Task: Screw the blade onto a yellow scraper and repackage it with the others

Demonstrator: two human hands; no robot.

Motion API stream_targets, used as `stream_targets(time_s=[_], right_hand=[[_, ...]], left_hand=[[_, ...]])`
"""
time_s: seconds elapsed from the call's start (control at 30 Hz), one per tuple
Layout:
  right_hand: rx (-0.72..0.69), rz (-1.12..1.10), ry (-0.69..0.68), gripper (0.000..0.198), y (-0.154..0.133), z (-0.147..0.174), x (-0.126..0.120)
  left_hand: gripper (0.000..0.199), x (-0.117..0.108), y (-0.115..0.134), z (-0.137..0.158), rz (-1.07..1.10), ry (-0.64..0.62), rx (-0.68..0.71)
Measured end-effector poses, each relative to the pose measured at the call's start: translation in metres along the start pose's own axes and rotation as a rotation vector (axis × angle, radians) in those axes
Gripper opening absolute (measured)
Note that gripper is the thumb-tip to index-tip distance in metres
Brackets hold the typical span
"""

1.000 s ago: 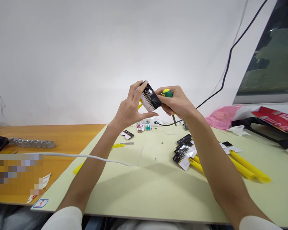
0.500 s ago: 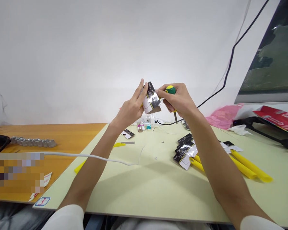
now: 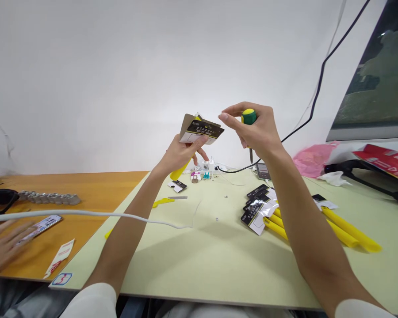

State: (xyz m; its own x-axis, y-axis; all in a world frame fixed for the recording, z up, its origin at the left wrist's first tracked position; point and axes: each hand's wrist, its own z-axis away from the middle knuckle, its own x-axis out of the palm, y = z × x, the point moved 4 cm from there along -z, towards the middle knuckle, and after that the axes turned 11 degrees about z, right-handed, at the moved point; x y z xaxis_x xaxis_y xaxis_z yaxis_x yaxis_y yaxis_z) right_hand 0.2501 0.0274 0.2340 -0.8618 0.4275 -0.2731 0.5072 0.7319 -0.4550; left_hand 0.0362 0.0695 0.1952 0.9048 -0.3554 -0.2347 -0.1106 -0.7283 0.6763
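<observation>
Raised above the table, my left hand grips a folded black-and-white card by its lower edge. A yellow tube runs through that same hand, its lower end sticking out under the palm. My right hand is just right of the card and not touching it. A screwdriver with a green-and-yellow handle is tucked in its curled fingers, shaft pointing down. Its thumb and forefinger are extended toward the card, their tips close together. Whether anything tiny lies between those tips cannot be made out.
Yellow tubes with cards lie at the right. A yellow cutter, a loose card and tiny metal parts rest on the table. A white cable crosses the left. Another person's hand touches a phone.
My left hand has turned the card, so its black end faces up and the yellow tube shows below. My right hand has drawn away from the card, up and right, keeping the screwdriver.
</observation>
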Motion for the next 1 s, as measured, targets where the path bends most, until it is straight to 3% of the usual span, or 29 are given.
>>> stream_targets(time_s=[0.2, 0.43, 0.57, 0.77, 1.0], right_hand=[[-0.021, 0.072, -0.141, 0.048, 0.002, 0.002, -0.002], [-0.020, 0.110, -0.312, 0.047, 0.002, 0.004, 0.002], [-0.097, 0.154, -0.402, 0.037, 0.003, 0.005, 0.009], [-0.141, 0.226, -0.401, 0.016, 0.001, 0.006, 0.017], [-0.194, 0.226, -0.367, 0.014, -0.002, 0.006, 0.017]], left_hand=[[0.055, 0.002, 0.004, 0.003, 0.127, -0.088, -0.104], [0.039, -0.002, -0.002, 0.004, 0.104, -0.117, -0.165], [0.033, -0.006, -0.004, 0.006, 0.122, -0.149, -0.174], [0.024, -0.020, -0.026, 0.002, 0.087, -0.143, -0.154], [0.032, -0.022, -0.034, -0.001, 0.091, -0.142, -0.113]])
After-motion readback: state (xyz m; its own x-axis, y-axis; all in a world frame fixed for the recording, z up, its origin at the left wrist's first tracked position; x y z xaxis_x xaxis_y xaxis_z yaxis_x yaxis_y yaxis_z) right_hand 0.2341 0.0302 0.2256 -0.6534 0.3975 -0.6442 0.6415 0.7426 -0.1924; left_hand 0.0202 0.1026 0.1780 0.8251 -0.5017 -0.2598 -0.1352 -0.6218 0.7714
